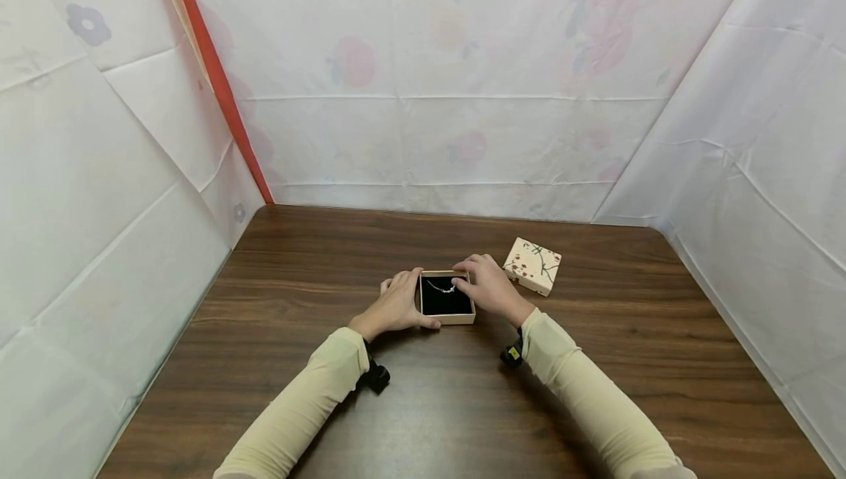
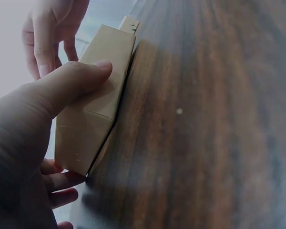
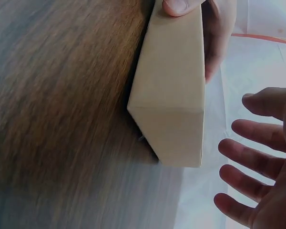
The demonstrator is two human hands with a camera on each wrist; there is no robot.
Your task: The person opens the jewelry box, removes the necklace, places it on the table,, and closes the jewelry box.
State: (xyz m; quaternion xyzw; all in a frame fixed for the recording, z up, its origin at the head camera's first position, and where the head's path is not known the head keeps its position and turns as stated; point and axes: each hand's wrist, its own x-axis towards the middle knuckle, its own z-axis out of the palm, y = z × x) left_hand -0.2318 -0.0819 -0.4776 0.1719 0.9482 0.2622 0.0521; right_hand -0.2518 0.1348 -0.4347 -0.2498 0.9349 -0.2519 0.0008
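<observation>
A small cream cardboard box point(image 1: 449, 319) sits uncovered on the table, lined with a black pad point(image 1: 444, 305). Across the upper part of the pad lies a thin silver chain point(image 1: 443, 289) with small sparkling pieces. My left hand point(image 1: 394, 304) grips the box from its left side; in the left wrist view the thumb point(image 2: 83, 78) presses the near wall and fingers reach round the corner. Over the box's right edge hovers my right hand point(image 1: 492, 288), its thumb and fingertips near the chain's right end. The right wrist view shows those fingers point(image 3: 250, 157) spread, holding nothing.
Behind my right hand rests the box lid point(image 1: 532, 266), cream with red flowers and green branches. White floral sheets point(image 1: 423, 82) enclose the wooden table point(image 1: 297, 258) at the back and both sides. A red strip point(image 1: 221, 82) runs down the left corner.
</observation>
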